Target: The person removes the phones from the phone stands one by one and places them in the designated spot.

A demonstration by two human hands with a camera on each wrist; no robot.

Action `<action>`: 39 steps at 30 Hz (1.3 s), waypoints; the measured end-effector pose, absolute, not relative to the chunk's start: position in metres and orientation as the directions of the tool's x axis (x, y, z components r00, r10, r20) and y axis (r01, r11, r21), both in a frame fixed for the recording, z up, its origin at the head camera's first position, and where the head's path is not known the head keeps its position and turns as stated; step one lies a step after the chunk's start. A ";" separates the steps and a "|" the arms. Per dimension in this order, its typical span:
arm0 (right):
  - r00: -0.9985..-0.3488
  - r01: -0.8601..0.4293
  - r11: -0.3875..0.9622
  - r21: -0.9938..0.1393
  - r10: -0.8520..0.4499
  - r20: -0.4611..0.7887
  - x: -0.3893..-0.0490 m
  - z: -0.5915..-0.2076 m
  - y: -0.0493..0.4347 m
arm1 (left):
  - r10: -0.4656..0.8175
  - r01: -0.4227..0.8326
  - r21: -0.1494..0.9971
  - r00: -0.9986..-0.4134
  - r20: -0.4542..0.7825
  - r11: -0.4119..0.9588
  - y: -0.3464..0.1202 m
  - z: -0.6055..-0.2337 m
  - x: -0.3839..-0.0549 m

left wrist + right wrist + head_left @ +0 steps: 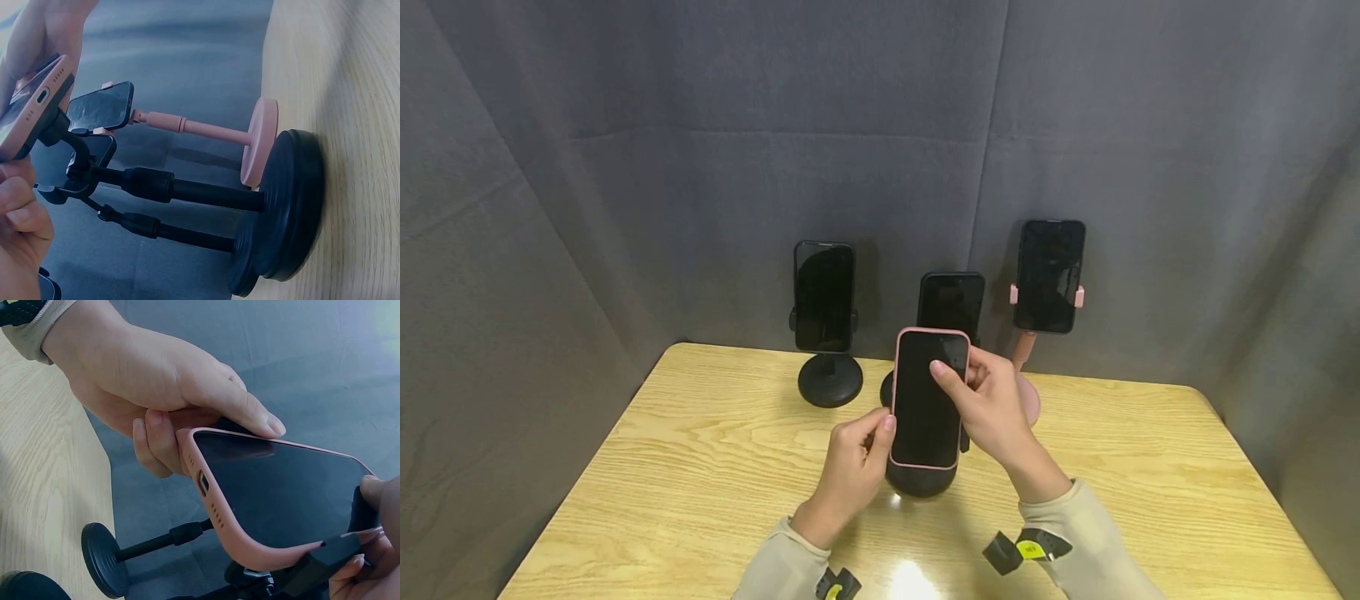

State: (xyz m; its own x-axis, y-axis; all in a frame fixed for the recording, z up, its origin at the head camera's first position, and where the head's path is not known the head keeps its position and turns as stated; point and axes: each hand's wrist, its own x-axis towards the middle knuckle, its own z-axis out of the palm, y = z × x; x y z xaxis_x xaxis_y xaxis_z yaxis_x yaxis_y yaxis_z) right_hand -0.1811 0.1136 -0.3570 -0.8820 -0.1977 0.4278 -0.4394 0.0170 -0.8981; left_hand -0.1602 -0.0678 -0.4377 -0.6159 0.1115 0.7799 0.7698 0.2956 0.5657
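Note:
A smartphone in a pink case (929, 400) is upright, screen facing me, at the clamp of the nearest black phone stand (219, 195). My left hand (855, 462) pinches the clamp's edge at the phone's lower left side; in the right wrist view its thumb lies beside a black clamp piece (234, 425). My right hand (996, 408) grips the phone's upper right side, thumb over the screen and fingers behind. Another black clamp arm (322, 559) crosses the phone's edge near the right fingers. The phone's back is mostly hidden.
Behind stand a black stand with a phone (823, 296) at left, another phone (952, 300) on a black stand partly hidden in the middle, and a phone (1051, 275) on a pink stand (259, 144) at right. A grey curtain (760, 167) backs the wooden table (700, 483).

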 end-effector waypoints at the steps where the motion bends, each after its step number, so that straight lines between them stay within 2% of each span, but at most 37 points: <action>1: -0.883 -0.438 0.019 -0.899 -0.196 0.426 -0.181 -0.356 0.113 | 0.112 0.769 0.567 -0.617 0.779 0.295 -0.068 -0.438 -0.160; 12: -0.891 -0.432 0.040 -0.901 -0.176 0.419 -0.181 -0.354 0.111 | 0.116 0.763 0.578 -0.627 0.770 0.290 -0.069 -0.437 -0.160; 28: -0.894 -0.431 0.043 -0.901 -0.157 0.420 -0.179 -0.353 0.109 | 0.121 0.773 0.559 -0.612 0.782 0.299 -0.069 -0.437 -0.161; 39: -0.894 -0.428 0.008 -0.904 -0.151 0.422 -0.180 -0.353 0.108 | 0.118 0.779 0.555 -0.605 0.787 0.293 -0.068 -0.436 -0.161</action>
State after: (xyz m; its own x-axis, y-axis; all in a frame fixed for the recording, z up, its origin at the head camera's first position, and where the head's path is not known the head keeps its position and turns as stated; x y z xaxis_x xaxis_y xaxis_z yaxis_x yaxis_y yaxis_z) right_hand -0.1800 0.1076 -0.3533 -0.8938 -0.1510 0.4224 -0.4283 0.0079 -0.9036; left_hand -0.1607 -0.0682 -0.4360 -0.6052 0.1179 0.7873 0.7788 0.2926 0.5548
